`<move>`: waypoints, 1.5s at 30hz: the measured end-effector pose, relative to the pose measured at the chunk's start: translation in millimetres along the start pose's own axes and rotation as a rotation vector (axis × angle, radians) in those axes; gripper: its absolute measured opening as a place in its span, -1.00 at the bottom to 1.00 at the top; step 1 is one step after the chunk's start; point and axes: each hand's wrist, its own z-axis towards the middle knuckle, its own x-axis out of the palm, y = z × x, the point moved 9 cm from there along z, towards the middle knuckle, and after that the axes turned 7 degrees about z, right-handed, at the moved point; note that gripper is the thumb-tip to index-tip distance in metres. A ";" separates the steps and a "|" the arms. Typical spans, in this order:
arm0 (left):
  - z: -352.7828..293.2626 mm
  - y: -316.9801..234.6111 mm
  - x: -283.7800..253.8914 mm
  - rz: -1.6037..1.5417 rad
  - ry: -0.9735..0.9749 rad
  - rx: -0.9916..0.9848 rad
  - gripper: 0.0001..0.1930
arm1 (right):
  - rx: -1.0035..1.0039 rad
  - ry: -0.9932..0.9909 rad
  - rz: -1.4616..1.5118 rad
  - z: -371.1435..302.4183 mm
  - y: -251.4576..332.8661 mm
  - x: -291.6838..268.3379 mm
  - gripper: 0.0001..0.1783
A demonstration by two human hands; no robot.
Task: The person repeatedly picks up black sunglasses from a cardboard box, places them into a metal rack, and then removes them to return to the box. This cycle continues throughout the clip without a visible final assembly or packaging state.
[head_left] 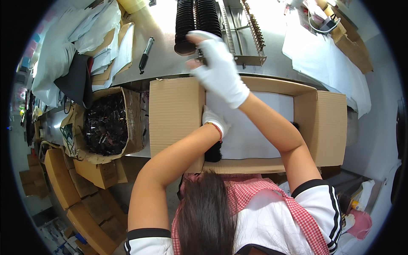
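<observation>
My right hand, in a white glove, reaches over the far wall of an open cardboard box to the metal table. Its thumb and fingers are spread in a curve at the near end of two rows of stacked black discs. My left hand, also gloved, is down inside the box and rests on the white paper sheet that lines it. Its fingers are hidden. A black item shows in the box just under my left forearm, and another black bit at the paper's right edge.
A metal rack lies right of the discs and a black marker left of them. A box of dark small parts stands at my left, with more cardboard boxes below it. White bags and sheets cover the table ends.
</observation>
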 end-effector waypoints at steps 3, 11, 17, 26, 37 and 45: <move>-17.6 -0.2 -12.3 0.223 0.063 0.097 -0.43 | 0.280 -0.137 -0.150 -15.7 -71.1 -40.1 -0.42; -93.1 49.6 -107.1 -0.537 -1.015 0.027 -0.61 | 0.601 0.111 0.142 -14.5 -132.9 -39.1 -0.21; -82.9 174.9 -116.2 -0.832 -1.182 -0.398 -0.57 | 0.769 0.302 0.249 6.3 -149.2 -19.6 -0.21; -34.1 183.0 -110.5 -0.998 -1.108 -0.209 -0.60 | 0.522 0.304 0.098 16.5 -133.1 9.2 -0.33; -47.7 186.1 -109.1 -1.062 -1.330 -0.260 -0.78 | -0.127 0.073 -0.527 -5.9 -72.9 45.7 -0.48; -93.8 141.2 -104.7 -2.420 -1.317 0.188 -0.43 | 0.234 0.137 -0.245 -5.2 -29.3 -9.6 -0.49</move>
